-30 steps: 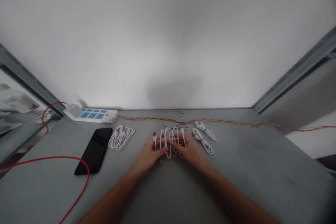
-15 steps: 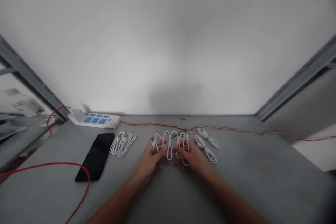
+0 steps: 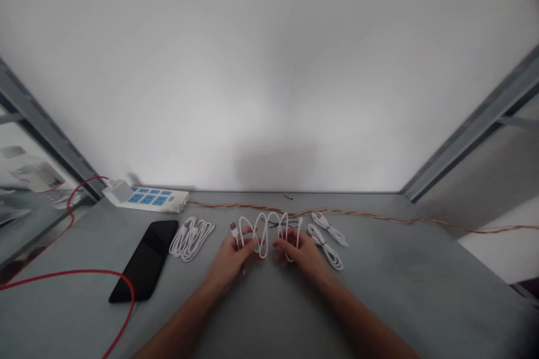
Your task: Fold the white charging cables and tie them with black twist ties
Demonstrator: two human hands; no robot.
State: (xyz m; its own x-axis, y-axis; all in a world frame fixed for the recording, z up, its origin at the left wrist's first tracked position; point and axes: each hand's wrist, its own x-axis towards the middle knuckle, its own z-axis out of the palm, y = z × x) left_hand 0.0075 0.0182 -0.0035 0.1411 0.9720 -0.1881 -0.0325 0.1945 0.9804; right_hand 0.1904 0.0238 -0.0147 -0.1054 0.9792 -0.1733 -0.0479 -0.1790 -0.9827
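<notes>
Left hand [image 3: 229, 256] and right hand [image 3: 306, 254] have parted, pinching white cable [image 3: 266, 240].

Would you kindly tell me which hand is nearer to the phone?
Left. The left hand is to the right of the phone; the right hand is on the same side, farther away.

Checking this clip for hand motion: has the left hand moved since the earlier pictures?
Yes. Judged against the power strip, the left hand has shifted a little to the left, closer to the strip's near end.
</notes>
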